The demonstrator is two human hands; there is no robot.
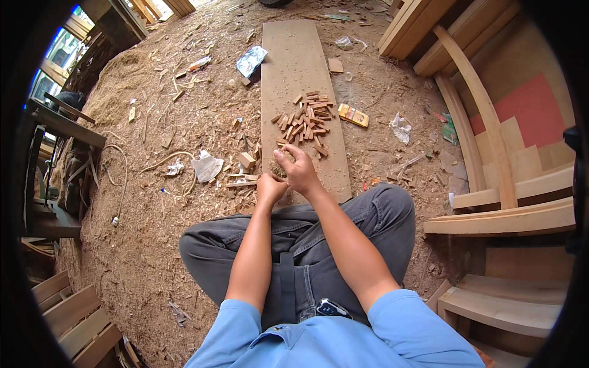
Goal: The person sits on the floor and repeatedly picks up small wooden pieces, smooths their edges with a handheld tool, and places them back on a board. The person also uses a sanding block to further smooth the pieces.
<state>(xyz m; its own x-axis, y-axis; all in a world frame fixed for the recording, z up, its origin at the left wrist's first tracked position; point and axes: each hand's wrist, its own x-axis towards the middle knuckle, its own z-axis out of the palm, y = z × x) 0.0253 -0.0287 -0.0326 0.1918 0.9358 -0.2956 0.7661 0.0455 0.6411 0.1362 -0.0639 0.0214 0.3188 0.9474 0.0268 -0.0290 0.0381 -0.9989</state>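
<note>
I sit cross-legged at the near end of a long flat wooden board. A loose pile of small wooden blocks lies on it, just beyond my hands. My right hand hovers over the board with its fingers curled toward the thumb. A small brown piece shows near its fingertips, but I cannot make out whether it is held. Beside it, lower and to the left, my left hand is closed, its fingertips turned in near the right palm. Whatever it holds is hidden.
Sawdust and wood scraps cover the ground. A yellow packet lies right of the board, a blue-white packet left of it. Offcuts lie by my left hand, near a white scrap. Wooden frames stand at the right.
</note>
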